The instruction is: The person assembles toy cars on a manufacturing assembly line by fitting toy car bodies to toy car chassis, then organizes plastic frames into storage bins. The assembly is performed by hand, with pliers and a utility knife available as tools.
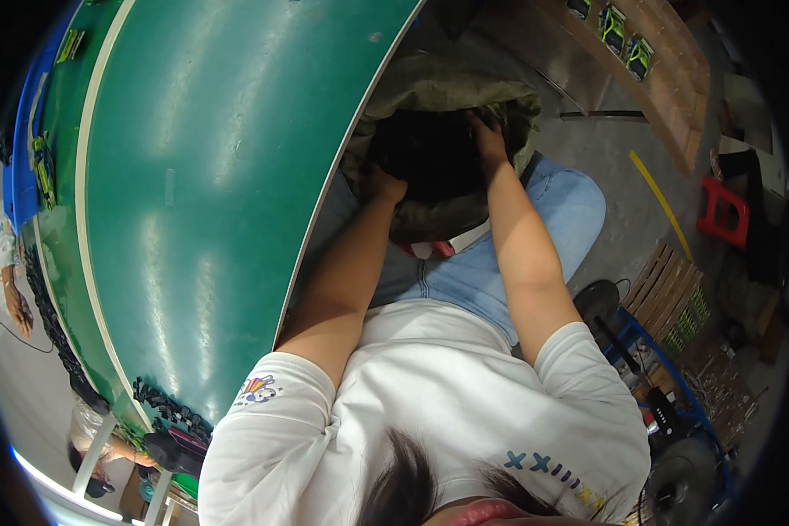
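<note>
An olive-green woven sack (451, 88) stands between my knees, beside the green table, with its mouth wide and its rim rumpled. Something very dark (434, 145) fills the opening; its separate shapes cannot be made out. My left hand (384, 184) reaches in at the near left side of the mouth, its fingers lost in shadow. On the right my right hand (489, 142) is inside the rim, close to the sack's wall. Its thumb side shows against the dark contents, but the other fingers are mostly hidden, so any grip is unclear.
The green table (228, 158) borders my left side. Black parts (171, 405) lie at its near end. A wooden shelf (675, 88) with green-black pieces is at the far right, a red stool (724, 210) below it. At the left edge, another person's hand (17, 307) shows.
</note>
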